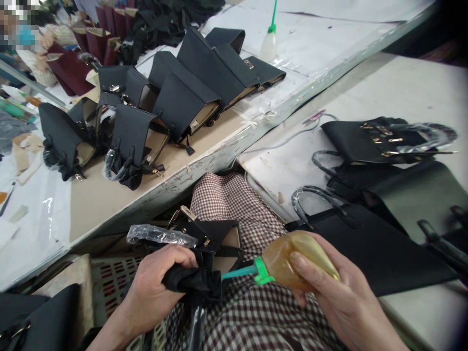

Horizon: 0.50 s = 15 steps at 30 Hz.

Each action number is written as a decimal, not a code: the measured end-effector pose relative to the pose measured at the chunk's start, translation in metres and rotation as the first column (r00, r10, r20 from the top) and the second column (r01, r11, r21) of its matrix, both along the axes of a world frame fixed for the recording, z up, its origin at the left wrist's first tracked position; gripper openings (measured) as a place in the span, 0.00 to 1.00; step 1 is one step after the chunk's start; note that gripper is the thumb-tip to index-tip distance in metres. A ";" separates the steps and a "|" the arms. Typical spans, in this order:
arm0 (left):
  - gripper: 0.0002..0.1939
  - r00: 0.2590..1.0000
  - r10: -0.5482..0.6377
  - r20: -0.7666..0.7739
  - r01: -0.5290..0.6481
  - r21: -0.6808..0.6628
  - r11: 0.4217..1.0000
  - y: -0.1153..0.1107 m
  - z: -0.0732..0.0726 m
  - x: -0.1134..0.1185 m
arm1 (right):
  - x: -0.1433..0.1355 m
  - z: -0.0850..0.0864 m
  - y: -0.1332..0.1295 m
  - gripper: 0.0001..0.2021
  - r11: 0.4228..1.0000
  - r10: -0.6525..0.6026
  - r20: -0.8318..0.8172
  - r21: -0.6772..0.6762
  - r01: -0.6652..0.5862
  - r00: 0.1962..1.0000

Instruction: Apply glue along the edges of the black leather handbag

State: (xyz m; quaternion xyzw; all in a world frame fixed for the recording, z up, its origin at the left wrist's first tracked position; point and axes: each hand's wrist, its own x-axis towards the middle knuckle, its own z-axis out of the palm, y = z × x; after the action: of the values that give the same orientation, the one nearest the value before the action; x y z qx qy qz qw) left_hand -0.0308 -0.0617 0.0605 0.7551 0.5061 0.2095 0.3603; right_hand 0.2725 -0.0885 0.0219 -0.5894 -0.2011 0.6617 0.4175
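My left hand (159,275) is closed around the bunched edge of a black handbag (223,231) on my lap. The bag has gold metal fittings, a tan inside and a handle (161,235) wrapped in clear plastic. In my right hand (336,287) is a soft squeeze bottle (292,258) of amber liquid, lying nearly level. Its green nozzle (239,272) points left, with the tip at the black folded material beside my left fingers. Whether any liquid is coming out cannot be made out.
Several black bags (186,97) stand on the worktable to the left and ahead. More black bags (365,234) lie on the right table. A second squeeze bottle (269,45) stands further back. Below my left arm is a plastic crate (113,278). Another person's hand shows at the far left.
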 end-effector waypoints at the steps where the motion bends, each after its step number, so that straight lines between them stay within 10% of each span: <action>1: 0.15 1.000 0.004 0.001 -0.004 -0.002 1.000 0.000 0.000 0.000 | 0.000 -0.002 -0.001 0.22 1.000 -0.013 0.001 0.002 0.013 1.000; 15: 0.12 0.984 0.181 -0.007 -0.181 0.007 0.984 -0.002 -0.002 0.004 | -0.010 -0.004 0.002 0.21 0.996 -0.081 -0.092 -0.045 0.078 0.992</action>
State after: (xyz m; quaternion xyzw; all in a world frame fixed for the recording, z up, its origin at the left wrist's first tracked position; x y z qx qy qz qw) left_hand -0.0269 -0.0633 0.0587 0.7080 0.5731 0.2402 0.3355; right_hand 0.2625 -0.0865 0.0176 -0.5736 -0.1438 0.6756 0.4402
